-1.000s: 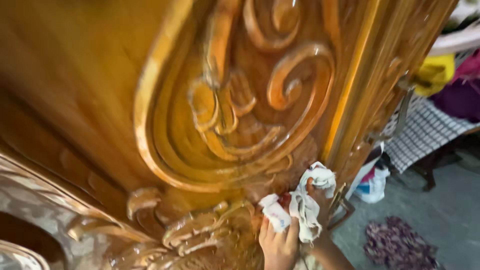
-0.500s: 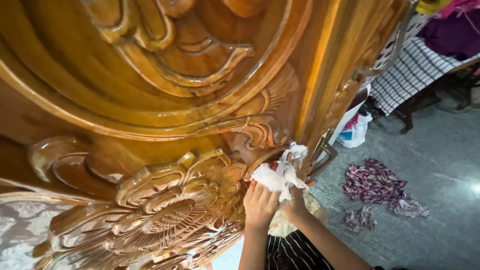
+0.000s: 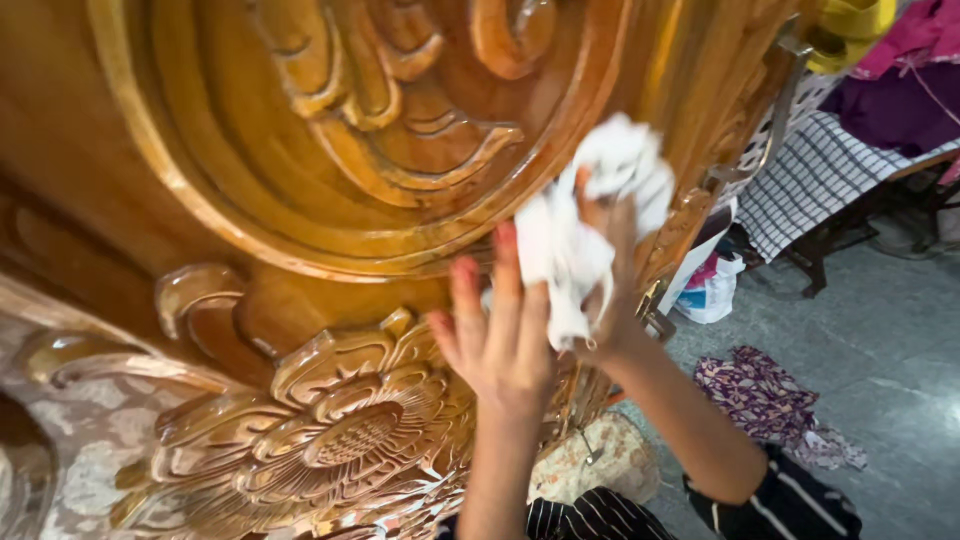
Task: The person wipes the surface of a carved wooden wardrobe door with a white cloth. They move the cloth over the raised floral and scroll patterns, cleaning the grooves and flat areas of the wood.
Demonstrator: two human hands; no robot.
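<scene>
Pressing flat, the white cloth (image 3: pixel 585 220) is gripped by the right hand (image 3: pixel 610 270) against the carved wooden panel (image 3: pixel 330 150); the left hand (image 3: pixel 500 340), apparently unclenched, steadies. Grooves are best followed gently.

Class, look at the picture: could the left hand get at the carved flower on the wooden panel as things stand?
Probably yes. The left hand is spread open just right of the carved flower, nothing lies between them, and the white cloth is in the right hand.

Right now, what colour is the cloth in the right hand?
White; the cloth shows best in the head view.
</scene>
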